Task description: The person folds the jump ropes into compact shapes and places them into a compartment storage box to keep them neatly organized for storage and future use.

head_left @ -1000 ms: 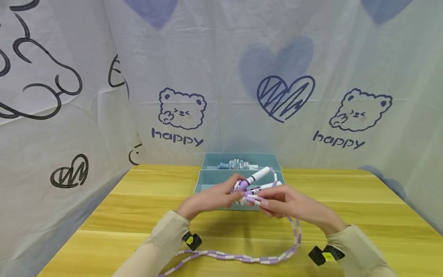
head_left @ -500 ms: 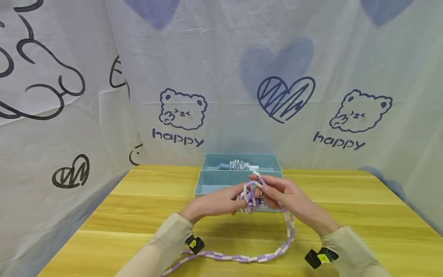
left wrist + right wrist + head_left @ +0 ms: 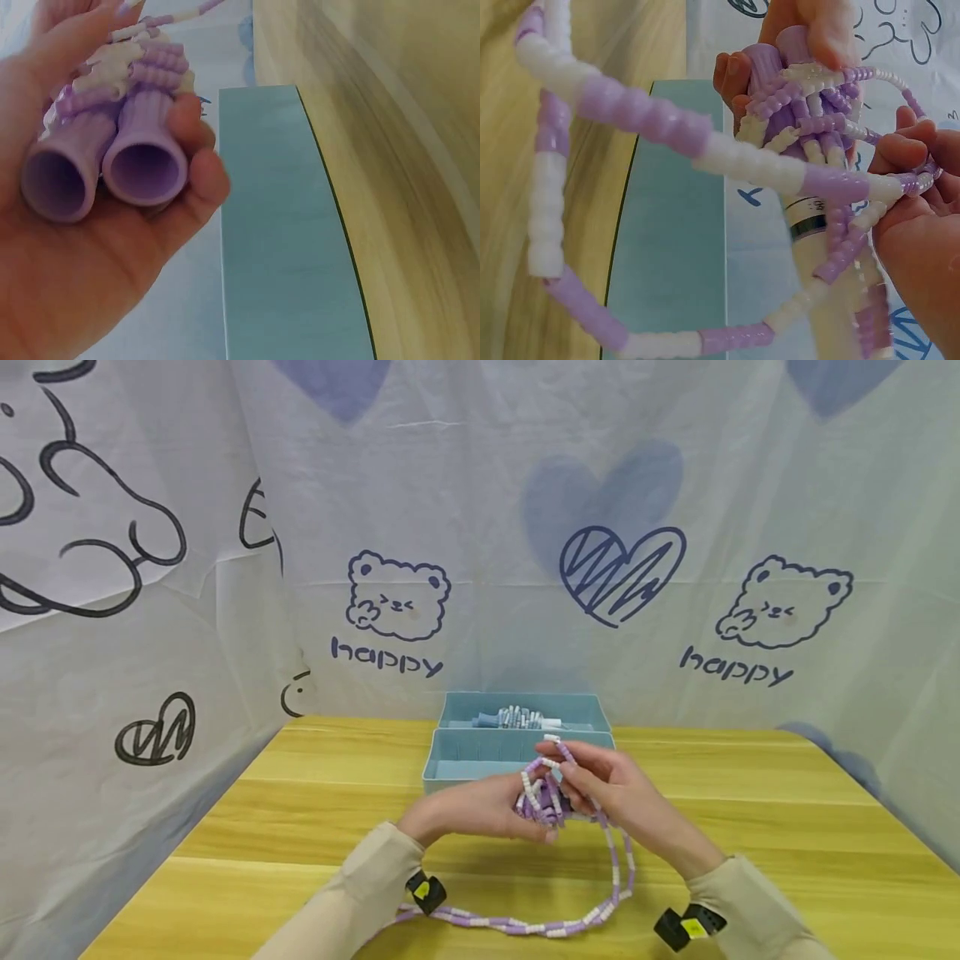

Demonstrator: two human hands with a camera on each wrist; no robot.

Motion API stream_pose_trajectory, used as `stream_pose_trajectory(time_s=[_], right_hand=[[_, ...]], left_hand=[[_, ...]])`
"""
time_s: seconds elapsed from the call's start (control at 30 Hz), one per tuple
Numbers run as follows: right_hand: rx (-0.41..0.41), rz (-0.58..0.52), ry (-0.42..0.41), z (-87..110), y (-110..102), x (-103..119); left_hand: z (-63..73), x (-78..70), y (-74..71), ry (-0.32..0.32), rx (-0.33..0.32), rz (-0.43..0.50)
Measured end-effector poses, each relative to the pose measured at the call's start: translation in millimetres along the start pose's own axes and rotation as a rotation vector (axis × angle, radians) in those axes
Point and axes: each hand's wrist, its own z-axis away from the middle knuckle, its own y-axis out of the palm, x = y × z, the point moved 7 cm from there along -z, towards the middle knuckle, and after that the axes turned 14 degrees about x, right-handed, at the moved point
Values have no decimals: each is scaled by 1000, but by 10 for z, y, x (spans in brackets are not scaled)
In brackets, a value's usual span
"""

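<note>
A purple-and-white beaded jump rope (image 3: pixel 558 928) is bunched between the two hands. My left hand (image 3: pixel 480 807) grips its two handles side by side; in the left wrist view their flared purple ends (image 3: pixel 144 124) face the camera. Several turns of beaded cord (image 3: pixel 821 124) wrap the handles near those ends. My right hand (image 3: pixel 618 785) pinches strands of the cord beside the handles, as the right wrist view shows. From there the doubled cord hangs to the table and runs left, passing out of sight behind the left sleeve.
A light blue box (image 3: pixel 459 768) with two compartments stands behind the hands at the back of the wooden table (image 3: pixel 300 793). In its rear part lies a wrapped blue-and-white beaded jump rope (image 3: pixel 517 718). A printed cloth (image 3: pixel 495 635) hangs behind the table.
The right hand has risen and moved over the handles with the cord, looping it nearer the left hand. The white handle parts now lie mostly hidden, and the hanging cord has shifted left.
</note>
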Motion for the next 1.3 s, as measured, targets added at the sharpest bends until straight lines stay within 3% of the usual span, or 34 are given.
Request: stream_pose_trajectory(time_s=[0.33,0.5,0.6,0.77,0.97,1.13,1.3], right_hand=[[60,135,-10,27,13,110],[-33,313,11,18,-50,130],[-71,318,32,19,-72,108],[-63,279,39,45,-110,77],[-148,402,114,129,-300,85],[-237,504,145,226,-490,132],[-236,553,195,235,-560,106]], left_hand=[[-39,50,-54,-10,-172,-64],[-48,72,-89,-40,-245,-100],[-48,95,-97,-55,-258,-107],[-30,106,-99,-78,-267,-106],[7,105,-145,-119,-303,-112],[50,81,-212,-152,-328,-232],[103,56,-283,-180,-359,-312]])
